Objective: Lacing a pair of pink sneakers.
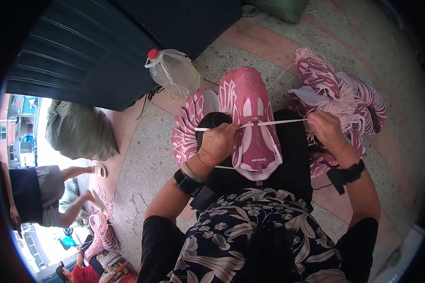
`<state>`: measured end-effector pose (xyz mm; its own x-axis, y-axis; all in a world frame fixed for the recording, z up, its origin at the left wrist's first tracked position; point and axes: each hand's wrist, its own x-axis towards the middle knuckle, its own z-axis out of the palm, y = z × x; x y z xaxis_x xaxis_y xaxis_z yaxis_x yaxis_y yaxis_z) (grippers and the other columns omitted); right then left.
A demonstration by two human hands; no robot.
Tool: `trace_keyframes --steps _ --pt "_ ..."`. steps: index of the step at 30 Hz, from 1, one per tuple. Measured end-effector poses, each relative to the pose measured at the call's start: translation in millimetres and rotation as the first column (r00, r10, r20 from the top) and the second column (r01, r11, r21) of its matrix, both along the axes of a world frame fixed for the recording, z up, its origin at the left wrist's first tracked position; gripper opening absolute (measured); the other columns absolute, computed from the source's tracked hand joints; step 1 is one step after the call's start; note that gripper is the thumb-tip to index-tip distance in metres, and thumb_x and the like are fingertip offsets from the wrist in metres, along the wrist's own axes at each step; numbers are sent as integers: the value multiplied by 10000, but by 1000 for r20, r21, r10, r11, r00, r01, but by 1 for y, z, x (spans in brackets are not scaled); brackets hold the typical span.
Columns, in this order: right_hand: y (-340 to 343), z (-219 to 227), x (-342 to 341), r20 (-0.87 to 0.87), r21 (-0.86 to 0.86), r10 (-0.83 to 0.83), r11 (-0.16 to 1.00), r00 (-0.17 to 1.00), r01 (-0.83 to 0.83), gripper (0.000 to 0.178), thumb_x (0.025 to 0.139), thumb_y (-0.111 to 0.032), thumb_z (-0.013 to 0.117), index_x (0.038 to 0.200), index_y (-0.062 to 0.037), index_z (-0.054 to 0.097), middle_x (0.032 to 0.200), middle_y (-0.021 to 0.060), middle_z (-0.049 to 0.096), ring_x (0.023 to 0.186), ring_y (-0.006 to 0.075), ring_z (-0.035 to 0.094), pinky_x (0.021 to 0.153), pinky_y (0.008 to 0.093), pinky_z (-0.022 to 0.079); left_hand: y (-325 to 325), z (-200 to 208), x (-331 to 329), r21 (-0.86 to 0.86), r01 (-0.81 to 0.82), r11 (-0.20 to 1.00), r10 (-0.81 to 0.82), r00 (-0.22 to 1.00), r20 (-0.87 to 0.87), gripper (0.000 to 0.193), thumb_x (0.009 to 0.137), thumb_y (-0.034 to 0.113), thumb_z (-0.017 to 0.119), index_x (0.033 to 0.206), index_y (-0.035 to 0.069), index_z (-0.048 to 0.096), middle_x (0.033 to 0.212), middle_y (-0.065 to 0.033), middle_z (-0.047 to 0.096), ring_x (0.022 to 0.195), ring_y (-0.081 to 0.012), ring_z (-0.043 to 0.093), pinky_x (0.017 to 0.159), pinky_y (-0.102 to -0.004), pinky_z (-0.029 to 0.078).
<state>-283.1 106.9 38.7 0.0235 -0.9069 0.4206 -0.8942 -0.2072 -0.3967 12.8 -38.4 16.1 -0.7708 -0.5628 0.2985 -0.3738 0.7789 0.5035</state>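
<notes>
A pink and white shoe upper [257, 153] lies over my lap, its rounded toe pointing away from me. A flat, pale shoelace [285, 122] runs across it, drawn straight between my hands. My left hand [216, 144] is closed on the lace at the upper's left edge. Over to the right, my right hand [327, 132] pinches the lace near its other end, apart from the upper. More pink uppers [186, 129] fan out by my left knee. Beside my right hand, a heap of uppers [316, 78] lies with bundled pale laces [347, 111].
A clear plastic jug [174, 73] with a red cap stands by dark metal doors [87, 47]. A large stuffed sack [80, 129] sits near the doorway at left. Two other people are there, one standing [38, 195] and one in red [82, 271], near pink bundles [101, 231].
</notes>
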Motion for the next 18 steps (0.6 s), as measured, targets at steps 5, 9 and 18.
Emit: trace_keyframes --steps 5,9,18 --pt "28 23 -39 -131 44 -58 997 990 64 159 751 -44 564 908 -24 580 736 126 530 652 315 539 576 383 434 -41 14 25 -292 50 955 -10 990 137 75 741 95 522 806 96 558 667 -83 570 603 -260 598 496 -357 466" --pt "48 43 -93 -271 -90 -162 986 949 143 178 770 -58 550 939 -25 595 793 137 567 695 302 573 599 373 456 -143 45 87 -572 -125 811 310 921 238 136 758 140 533 847 139 637 703 -81 610 625 -269 611 544 -374 483" --pt "100 116 -223 -545 -129 -415 900 729 416 261 914 -103 423 1126 -29 555 1126 117 574 1071 260 528 924 329 401 -241 201 167 -654 -512 557 740 664 111 193 821 312 558 951 218 666 758 -111 641 770 -294 631 640 -364 488"
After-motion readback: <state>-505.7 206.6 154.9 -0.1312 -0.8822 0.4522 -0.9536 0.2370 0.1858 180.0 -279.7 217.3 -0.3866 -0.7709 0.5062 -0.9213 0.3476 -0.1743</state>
